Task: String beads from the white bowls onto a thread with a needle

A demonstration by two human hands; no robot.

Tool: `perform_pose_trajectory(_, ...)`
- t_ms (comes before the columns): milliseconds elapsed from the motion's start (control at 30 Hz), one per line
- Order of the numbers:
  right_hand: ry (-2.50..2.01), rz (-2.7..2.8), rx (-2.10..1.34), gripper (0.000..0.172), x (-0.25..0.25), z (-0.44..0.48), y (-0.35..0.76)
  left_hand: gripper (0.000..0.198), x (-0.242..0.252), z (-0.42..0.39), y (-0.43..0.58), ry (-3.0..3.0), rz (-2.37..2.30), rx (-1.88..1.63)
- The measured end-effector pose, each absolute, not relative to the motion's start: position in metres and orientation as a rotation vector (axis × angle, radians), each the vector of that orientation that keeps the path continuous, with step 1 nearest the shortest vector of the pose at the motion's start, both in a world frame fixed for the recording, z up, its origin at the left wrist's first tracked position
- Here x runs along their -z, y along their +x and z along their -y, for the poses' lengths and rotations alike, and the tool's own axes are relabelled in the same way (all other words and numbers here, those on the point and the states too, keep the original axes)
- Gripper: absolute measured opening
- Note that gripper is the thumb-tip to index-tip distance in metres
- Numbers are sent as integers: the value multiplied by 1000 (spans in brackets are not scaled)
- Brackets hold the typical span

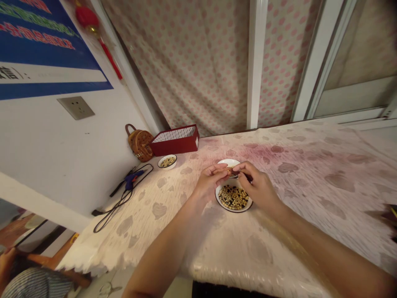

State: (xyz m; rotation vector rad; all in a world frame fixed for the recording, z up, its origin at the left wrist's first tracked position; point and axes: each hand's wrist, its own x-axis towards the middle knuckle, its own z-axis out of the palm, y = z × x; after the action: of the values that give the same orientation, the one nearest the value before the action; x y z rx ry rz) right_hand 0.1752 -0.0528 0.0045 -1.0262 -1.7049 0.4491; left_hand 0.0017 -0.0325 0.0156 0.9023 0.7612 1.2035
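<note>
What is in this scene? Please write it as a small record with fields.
Left hand: fingertips close to the right hand, above a small white dish
Right hand: pinches a small dark item, hard to see clearly
Below hands: white dish of mixed dark and pale beans
Farther left: bean dish, blue glue gun, red box
Surface: stained patterned tablecloth
Nearby: another person's hand

Blue wall poster (46, 45), red and green lettering (37, 35) blurred and illegible, white band (52, 72) at left edge, one cut-off character (6, 73) apparently 信 plus colon, band's small grey print unreadable
</note>
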Motion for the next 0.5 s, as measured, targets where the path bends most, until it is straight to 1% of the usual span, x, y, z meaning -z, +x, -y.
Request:
perform_pose_trajectory(167, -1089, 1628, -429, 14, -4, 52, 176, 29, -12, 22, 0, 1085, -834, -1241)
perform_pose_trajectory(367, -1127, 1583, -410, 16, -5, 51, 177, 28, -1, 10, 5, 1550, -972, -1266)
perform_pose_trajectory(433, -1133, 1576, -393, 16, -5, 51, 177, 25, -4, 16, 4, 1731, -1074, -1204)
perform_pose_trajectory(500, -1134, 1575, -372, 16, -6, 51, 178, 19, -13, 28, 2, 1940, -1197, -1060)
